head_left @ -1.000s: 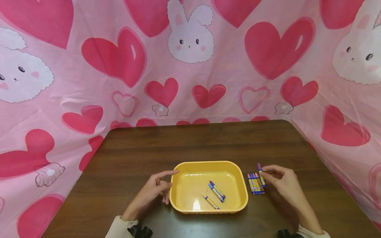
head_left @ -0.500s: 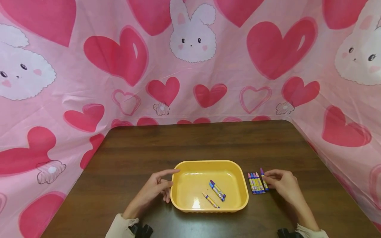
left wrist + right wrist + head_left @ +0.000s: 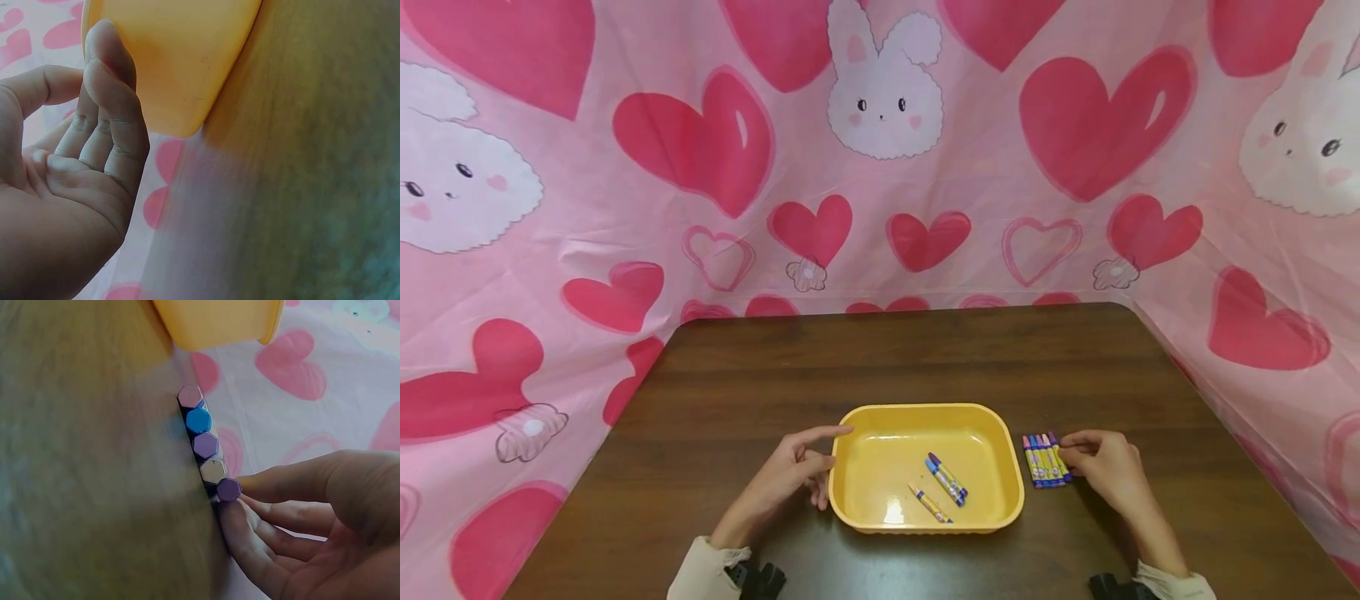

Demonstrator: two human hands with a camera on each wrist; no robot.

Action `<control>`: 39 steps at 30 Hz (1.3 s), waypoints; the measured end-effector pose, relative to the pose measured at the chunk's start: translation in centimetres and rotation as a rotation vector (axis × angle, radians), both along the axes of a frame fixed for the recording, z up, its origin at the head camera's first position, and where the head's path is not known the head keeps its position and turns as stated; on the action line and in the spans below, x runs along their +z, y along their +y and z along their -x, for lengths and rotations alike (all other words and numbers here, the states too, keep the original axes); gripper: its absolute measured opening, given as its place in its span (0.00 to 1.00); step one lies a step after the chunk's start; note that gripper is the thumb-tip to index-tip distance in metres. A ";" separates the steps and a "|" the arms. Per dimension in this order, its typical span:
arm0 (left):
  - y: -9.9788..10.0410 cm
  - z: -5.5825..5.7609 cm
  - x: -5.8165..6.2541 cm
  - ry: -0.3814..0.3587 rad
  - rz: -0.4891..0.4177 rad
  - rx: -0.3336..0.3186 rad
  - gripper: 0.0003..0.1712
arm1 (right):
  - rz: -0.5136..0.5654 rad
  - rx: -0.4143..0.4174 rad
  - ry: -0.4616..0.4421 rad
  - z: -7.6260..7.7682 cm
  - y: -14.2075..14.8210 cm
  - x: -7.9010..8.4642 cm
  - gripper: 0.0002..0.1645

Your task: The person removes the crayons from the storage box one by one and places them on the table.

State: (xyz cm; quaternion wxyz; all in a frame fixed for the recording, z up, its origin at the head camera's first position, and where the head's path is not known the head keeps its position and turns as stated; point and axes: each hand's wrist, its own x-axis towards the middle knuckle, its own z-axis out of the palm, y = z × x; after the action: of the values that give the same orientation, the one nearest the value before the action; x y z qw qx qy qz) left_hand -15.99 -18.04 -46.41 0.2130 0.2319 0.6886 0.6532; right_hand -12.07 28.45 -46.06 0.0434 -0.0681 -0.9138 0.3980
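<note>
In the head view, my left hand [image 3: 790, 471] is at the left side of the yellow tray [image 3: 1015, 500]. Its index finger reaches over the rim while the thumb is at the outer side; the other fingers curl near the wall. My right hand [image 3: 1108, 467] pinches a purple-ended crayon [image 3: 229, 489] between thumb and fingers. That crayon lies at the right end of a row of crayons [image 3: 1042, 467], against its light-ended neighbour. Pink, blue, purple and light ends show in the right wrist view. Inside the tray lie a yellow crayon [image 3: 929, 503] and two blue-and-purple crayons [image 3: 947, 479].
The dark wooden table [image 3: 880, 358] stretches behind and to both sides of the tray. A pink cloth [image 3: 880, 183] with hearts and rabbits hangs along its back and sides. Dark wrist cameras [image 3: 760, 581] sit on both wrists.
The right hand has brought the purple-ended crayon down, first slightly right, then left against the row. The left hand and the tray look unchanged.
</note>
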 end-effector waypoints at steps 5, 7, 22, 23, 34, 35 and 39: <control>0.0 0.0 0.1 0.018 -0.008 -0.004 0.26 | -0.055 0.009 0.022 -0.2 -0.2 0.1 0.10; 0.0 0.0 0.1 0.024 -0.011 -0.004 0.26 | -0.083 0.013 0.034 -0.2 -0.2 0.1 0.09; 0.0 0.1 0.0 0.016 0.003 -0.003 0.26 | -0.098 -0.014 0.015 -0.4 0.0 0.6 0.13; 0.0 0.1 0.0 0.014 0.004 -0.001 0.26 | -0.095 -0.013 0.011 -0.4 0.0 0.6 0.13; 0.1 -0.1 0.2 0.021 -0.029 -0.016 0.27 | -0.022 -0.005 0.012 -0.4 -0.2 0.7 0.12; 0.1 -0.1 0.3 0.023 -0.035 -0.020 0.27 | -0.019 -0.006 0.014 -0.4 -0.2 0.7 0.12; 0.1 -0.1 0.2 0.026 -0.038 -0.021 0.27 | -0.018 -0.010 0.023 -0.5 -0.3 0.7 0.13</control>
State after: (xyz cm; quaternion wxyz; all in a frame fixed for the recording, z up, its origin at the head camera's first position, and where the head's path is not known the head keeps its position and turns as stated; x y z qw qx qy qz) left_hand -15.85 -17.94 -46.18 0.2065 0.2517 0.6761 0.6609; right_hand -11.57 28.18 -45.39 0.0564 -0.0679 -0.9165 0.3901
